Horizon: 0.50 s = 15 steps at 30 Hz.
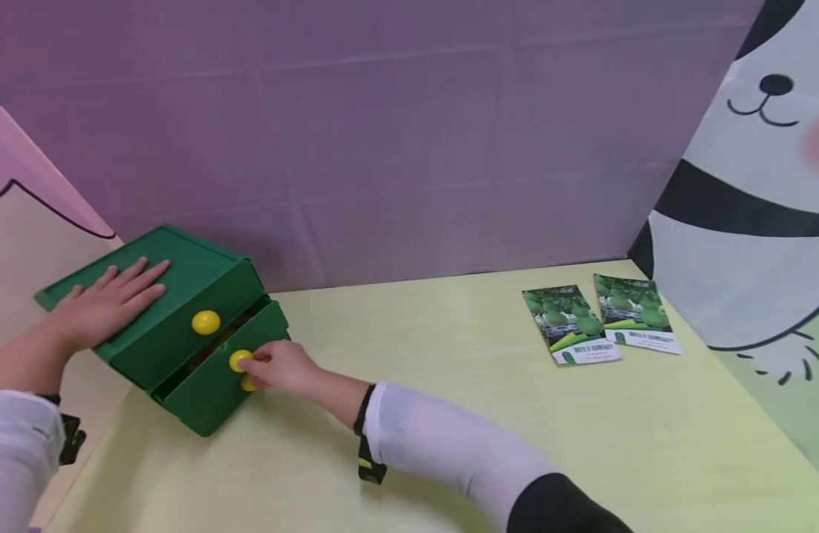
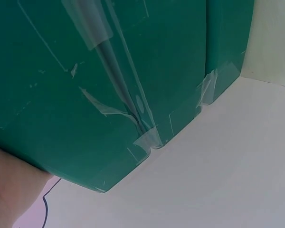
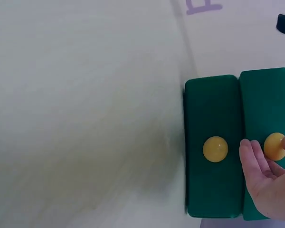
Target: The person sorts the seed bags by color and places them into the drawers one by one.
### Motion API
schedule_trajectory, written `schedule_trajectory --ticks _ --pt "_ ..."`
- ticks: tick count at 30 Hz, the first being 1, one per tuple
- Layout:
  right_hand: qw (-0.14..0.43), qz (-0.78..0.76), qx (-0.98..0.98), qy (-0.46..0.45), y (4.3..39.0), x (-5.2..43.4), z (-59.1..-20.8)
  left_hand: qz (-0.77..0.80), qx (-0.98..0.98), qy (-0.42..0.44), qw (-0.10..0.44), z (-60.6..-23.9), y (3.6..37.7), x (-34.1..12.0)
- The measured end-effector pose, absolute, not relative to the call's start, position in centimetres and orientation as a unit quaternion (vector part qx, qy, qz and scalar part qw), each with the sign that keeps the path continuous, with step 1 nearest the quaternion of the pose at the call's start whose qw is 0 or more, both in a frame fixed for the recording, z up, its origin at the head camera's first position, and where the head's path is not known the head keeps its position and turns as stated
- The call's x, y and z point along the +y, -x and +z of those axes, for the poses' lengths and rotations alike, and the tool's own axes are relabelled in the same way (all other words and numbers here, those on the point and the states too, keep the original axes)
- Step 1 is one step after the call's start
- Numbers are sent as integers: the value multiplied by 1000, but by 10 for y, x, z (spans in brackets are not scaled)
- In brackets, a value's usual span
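Note:
A green drawer box [image 1: 203, 266] with yellow ball knobs stands on the table at the left. My left hand [image 1: 112, 307] rests flat on its top, fingers spread. Lower down, my right hand [image 1: 285, 365] pinches the yellow knob [image 1: 239, 360] of a drawer [image 1: 209, 385] that juts out a little, leaving a dark gap above its front. Another drawer's knob [image 1: 206, 322] sits higher up, untouched. In the right wrist view, the lowest drawer's knob [image 3: 215, 149] shows beside my fingers. The left wrist view shows the box's side [image 2: 171, 61] with clear tape on it.
Two green printed packets [image 1: 572, 326] with pictures of round fruit lie at the right of the pale table [image 1: 409, 444], close together. A purple backdrop [image 1: 396, 148] rises behind the table. A panda-printed panel [image 1: 749, 192] borders the right side.

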State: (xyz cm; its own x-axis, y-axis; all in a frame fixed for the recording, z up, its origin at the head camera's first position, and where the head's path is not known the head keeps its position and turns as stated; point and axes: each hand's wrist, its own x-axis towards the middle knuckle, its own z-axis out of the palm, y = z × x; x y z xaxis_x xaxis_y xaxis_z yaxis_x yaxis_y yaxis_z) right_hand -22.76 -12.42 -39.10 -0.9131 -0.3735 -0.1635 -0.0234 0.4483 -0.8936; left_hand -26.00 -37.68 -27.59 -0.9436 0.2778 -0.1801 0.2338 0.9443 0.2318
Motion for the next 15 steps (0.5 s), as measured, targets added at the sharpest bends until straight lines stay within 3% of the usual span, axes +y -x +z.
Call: schedule_trajectory --ticks 9,15 --pt "65 -329 921 199 235 -145 -388 97 981 -135 103 -278 258 -376" --pt "46 -287 933 212 240 -145 -385 99 980 -136 103 -276 259 -377"
